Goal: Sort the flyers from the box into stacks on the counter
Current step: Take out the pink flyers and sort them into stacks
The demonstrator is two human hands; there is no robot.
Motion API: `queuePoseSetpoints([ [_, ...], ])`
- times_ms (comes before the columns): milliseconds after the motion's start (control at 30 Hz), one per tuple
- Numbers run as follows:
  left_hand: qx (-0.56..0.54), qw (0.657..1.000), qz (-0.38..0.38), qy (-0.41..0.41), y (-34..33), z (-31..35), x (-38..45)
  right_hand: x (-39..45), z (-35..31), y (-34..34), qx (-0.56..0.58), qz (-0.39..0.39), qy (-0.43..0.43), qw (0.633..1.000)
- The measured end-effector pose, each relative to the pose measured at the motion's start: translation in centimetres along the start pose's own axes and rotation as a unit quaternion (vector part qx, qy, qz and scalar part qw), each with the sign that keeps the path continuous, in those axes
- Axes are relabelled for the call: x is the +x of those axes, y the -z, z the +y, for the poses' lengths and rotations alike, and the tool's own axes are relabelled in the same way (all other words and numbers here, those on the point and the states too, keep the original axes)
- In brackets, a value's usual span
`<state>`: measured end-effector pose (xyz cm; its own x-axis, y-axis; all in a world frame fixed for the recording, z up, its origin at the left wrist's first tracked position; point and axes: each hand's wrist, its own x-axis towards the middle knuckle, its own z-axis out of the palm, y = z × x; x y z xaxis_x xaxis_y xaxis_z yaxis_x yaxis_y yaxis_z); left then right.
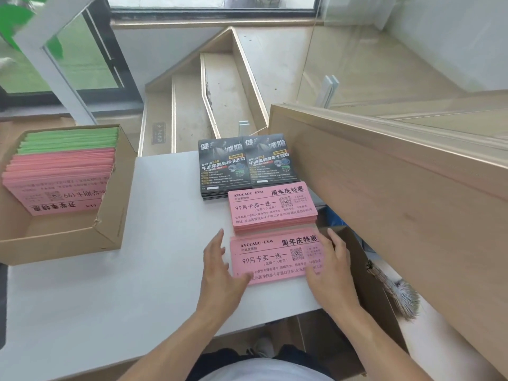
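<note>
The near pink stack (pixel 275 259) lies on the white desk (pixel 110 298) close to its right edge, with the left hand (pixel 220 268) flat against its left side and the right hand (pixel 330 265) against its right side; both hands have straight, relaxed fingers that press and square the sheets and grip nothing. Just beyond it lies a second pink stack (pixel 272 207), thicker and touching or nearly touching the near one, and beyond that two black flyer stacks (pixel 247 163) stand side by side. The cardboard box (pixel 107 215) sits at the left of the desk and holds more pink flyers (pixel 57 182) with green flyers (pixel 71 140) behind them, so the sort appears unfinished. Risk one: the near stack is close to the desk's right edge, where an open carton (pixel 365 270) and a brush (pixel 398 290) lie below; an uneven push from the left hand could slide top sheets over the edge. Risk two: the two pink stacks carry the same print, so loose sheets may fan into one another and blur the boundary. Risk three: the box flyers are a different pink design, printed the other way up as seen from here; placing them on either existing pink stack would be a mis-sort. Risk four: thin sheets pressed from both sides can buckle upward if the hands close too hard.
</note>
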<state>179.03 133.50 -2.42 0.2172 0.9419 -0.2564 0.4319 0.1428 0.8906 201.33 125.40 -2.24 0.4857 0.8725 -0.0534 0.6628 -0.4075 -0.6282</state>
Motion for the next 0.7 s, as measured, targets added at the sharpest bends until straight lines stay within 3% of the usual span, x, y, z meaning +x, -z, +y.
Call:
queuePoseSetpoints([
  [133,0.074,0.995,-0.027,-0.059,-1.0,-0.8,-1.4,-0.9,1.1,0.1,0.014,-0.066,-0.038,0.997],
  [700,0.073,0.994,0.013,-0.083,-2.5,-0.6,-0.5,2.0,1.1,0.2,-0.006,-0.076,-0.047,0.996],
])
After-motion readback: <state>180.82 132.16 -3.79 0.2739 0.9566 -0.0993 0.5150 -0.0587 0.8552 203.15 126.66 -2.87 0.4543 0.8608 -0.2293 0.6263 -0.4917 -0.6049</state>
